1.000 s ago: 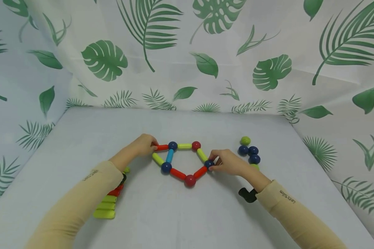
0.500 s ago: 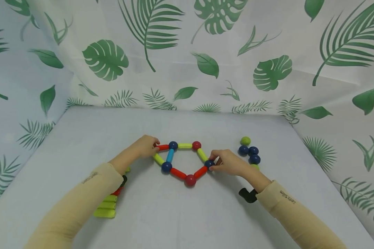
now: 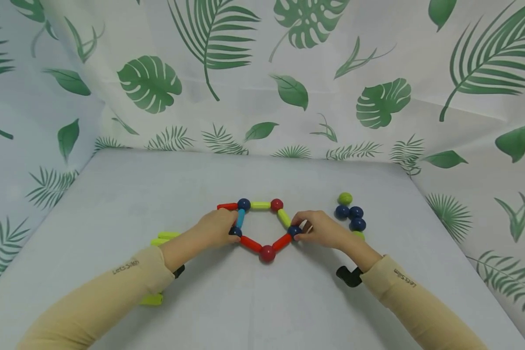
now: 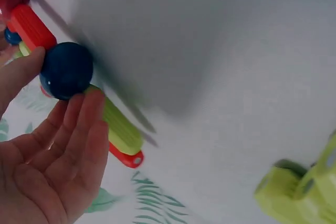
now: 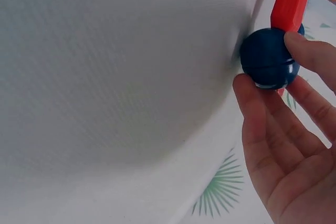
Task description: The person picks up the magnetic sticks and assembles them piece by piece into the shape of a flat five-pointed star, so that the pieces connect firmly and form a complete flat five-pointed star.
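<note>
A flat ring of magnetic sticks and balls lies on the white table. My left hand (image 3: 218,227) pinches its lower-left blue ball (image 4: 66,71) between thumb and fingers. In the left wrist view a red stick (image 4: 32,27) meets this ball on one side and a yellow-green stick (image 4: 123,129) on the other. My right hand (image 3: 321,228) pinches the blue ball (image 5: 269,59) at the ring's right corner, where another red stick (image 5: 291,1) joins. A red ball (image 3: 267,253) marks the near corner. One red stick (image 3: 227,206) juts left from the far-left blue ball (image 3: 243,204).
To the right are a green ball (image 3: 345,198), several blue balls (image 3: 357,224) and a partly hidden green one. Yellow-green sticks (image 3: 168,235) lie at the left, partly covered by my left forearm. A leaf-print cloth (image 3: 262,97) rises behind the table.
My left hand has left the end of the outer red stick and moved toward me and right, onto the lower-left blue ball. The right hand keeps its hold.
</note>
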### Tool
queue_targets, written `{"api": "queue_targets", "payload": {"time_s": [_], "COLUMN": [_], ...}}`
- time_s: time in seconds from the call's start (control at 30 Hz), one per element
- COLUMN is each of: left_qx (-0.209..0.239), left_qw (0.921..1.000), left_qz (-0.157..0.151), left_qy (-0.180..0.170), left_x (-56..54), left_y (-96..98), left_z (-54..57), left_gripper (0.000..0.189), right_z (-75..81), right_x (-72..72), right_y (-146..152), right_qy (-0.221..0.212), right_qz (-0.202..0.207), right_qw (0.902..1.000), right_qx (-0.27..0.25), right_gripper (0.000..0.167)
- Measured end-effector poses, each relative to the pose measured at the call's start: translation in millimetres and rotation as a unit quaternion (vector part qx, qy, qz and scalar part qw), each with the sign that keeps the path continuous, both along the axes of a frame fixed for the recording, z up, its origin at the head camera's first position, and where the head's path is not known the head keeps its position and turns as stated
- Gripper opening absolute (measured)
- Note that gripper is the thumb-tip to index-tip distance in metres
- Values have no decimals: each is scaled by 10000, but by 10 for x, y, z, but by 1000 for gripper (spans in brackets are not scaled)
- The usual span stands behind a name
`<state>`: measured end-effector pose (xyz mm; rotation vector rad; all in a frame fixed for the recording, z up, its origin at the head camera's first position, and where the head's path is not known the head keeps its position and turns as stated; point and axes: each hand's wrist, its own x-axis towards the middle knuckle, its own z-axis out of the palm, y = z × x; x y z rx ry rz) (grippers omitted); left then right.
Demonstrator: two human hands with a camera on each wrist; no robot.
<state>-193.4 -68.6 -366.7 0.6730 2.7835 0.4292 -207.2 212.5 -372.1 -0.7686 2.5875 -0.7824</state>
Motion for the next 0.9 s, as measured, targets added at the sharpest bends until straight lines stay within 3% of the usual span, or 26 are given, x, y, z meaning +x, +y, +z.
{"api": "queue_targets", "payload": {"time_s": [0.2,0.5,0.9], "left_qx": [478,591,522], "left_qw": [9972,9965,9966], "left_qz": [523,579,633], "left_qy": [-239,109,-100], "left_x": [-107,-282,-532], "left_y": [-97,-167,-108], "left_z": [-48,-10,-28], "left_gripper": [26,23,31], "right_z": [15,30,-1], "right_x": [56,237,386], "right_y": [-51,-265,-520], "right_qy": [-268,-162,-4], "right_qz": [191,633,993], "right_qw": [9994,9978,9950], "right_qx": [-82,-65,-107], "right_gripper": [22,20,21]}}
